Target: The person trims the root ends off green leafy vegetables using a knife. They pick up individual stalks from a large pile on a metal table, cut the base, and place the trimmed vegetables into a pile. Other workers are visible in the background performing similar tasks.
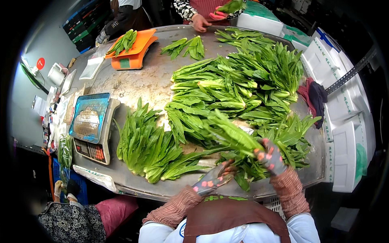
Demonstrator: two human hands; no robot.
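My right hand (271, 156), in a grey glove with a pink and red pattern, grips the base of a long-leaved lettuce head (232, 132), its leaves pointing up and to the left. Lower and to the left, my left hand (214, 178), gloved alike, has its fingers partly bent beside leaves lying on the metal table. I cannot tell whether it holds anything. Several lettuce heads (149, 152) lie left of my hands, stems towards me. A large heap of lettuce (218, 82) spreads beyond them, and more leaves (291, 130) lie to the right.
On the metal table (136, 82) stand a scale with a blue tray (89, 118) at left and an orange scale (130, 51) bearing leaves. Two people (209, 12) (127, 18) stand across the table; another person (73, 215) is at lower left. White foam boxes (346, 145) line the right side.
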